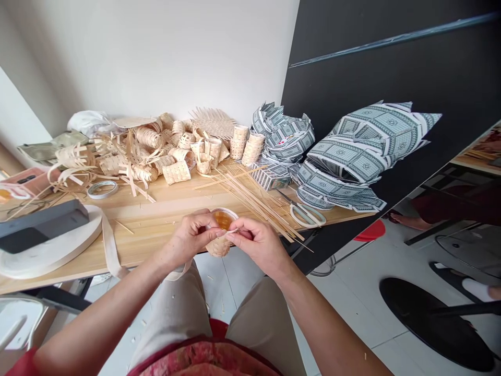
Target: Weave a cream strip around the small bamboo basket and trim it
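Observation:
A small woven basket (218, 247) of pale wood splints is held just off the table's front edge, its opening tilted up and amber inside. My left hand (191, 232) grips its left side, thumb pressed at the rim. Opposite it, my right hand (250, 239) pinches the end of a narrow white ribbon (231, 231) against the rim. More white ribbon (110, 245) runs from a large flat roll (70, 256) over the table edge, and a loop hangs under my left wrist. What the fingertips cover is hidden.
Several finished and part-woven baskets (176, 172) are heaped at the back left. Loose splints (258, 201), scissors (307, 213) and patterned folded-card pieces (348, 151) lie to the right. A phone-like dark box (43, 224) rests on the roll, near a tape ring (102, 189).

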`<control>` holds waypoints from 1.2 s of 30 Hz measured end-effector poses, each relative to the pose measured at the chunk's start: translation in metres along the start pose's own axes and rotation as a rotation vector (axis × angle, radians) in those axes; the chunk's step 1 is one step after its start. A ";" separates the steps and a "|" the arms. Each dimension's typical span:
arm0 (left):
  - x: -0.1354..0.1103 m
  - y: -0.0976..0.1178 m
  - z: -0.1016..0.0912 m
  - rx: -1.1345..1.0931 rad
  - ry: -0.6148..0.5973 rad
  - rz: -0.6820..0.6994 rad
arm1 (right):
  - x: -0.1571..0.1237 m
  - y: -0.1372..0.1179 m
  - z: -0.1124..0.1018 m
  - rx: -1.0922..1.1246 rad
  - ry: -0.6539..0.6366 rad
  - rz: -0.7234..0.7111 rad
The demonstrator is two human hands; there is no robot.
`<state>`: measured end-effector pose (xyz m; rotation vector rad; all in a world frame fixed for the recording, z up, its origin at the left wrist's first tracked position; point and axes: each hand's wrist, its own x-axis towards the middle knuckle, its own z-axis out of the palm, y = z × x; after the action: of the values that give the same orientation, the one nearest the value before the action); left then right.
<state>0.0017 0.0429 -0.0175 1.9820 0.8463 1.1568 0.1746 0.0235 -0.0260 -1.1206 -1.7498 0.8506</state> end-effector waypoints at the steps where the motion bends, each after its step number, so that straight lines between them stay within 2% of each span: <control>1: 0.000 0.000 0.001 0.005 0.004 0.008 | 0.000 0.000 -0.001 0.007 -0.003 0.019; 6: 0.000 0.001 0.001 -0.007 -0.025 0.051 | 0.000 -0.002 -0.005 0.031 -0.065 0.059; 12: -0.002 0.001 0.002 0.005 -0.020 0.084 | -0.001 -0.002 -0.004 -0.053 -0.037 0.023; 19: -0.004 0.001 -0.001 0.115 -0.071 0.209 | -0.007 -0.004 -0.011 0.014 -0.094 0.011; 21: -0.006 0.005 -0.004 0.185 -0.092 0.286 | -0.012 -0.008 -0.019 0.072 -0.048 -0.042; 25: -0.012 0.018 -0.013 0.436 -0.065 0.475 | -0.022 -0.014 -0.043 0.211 0.135 -0.149; 30: -0.018 0.030 -0.024 0.795 -0.041 0.645 | -0.027 -0.019 -0.069 0.423 0.360 -0.087; 33: -0.021 0.030 -0.027 0.907 -0.026 0.726 | -0.028 -0.018 -0.077 0.540 0.426 -0.062; 36: -0.024 0.030 -0.030 0.967 -0.011 0.754 | -0.030 -0.015 -0.084 0.583 0.518 -0.097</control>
<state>-0.0286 0.0140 0.0066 3.2964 0.7247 1.2250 0.2536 -0.0020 0.0110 -0.7632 -1.0244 0.8413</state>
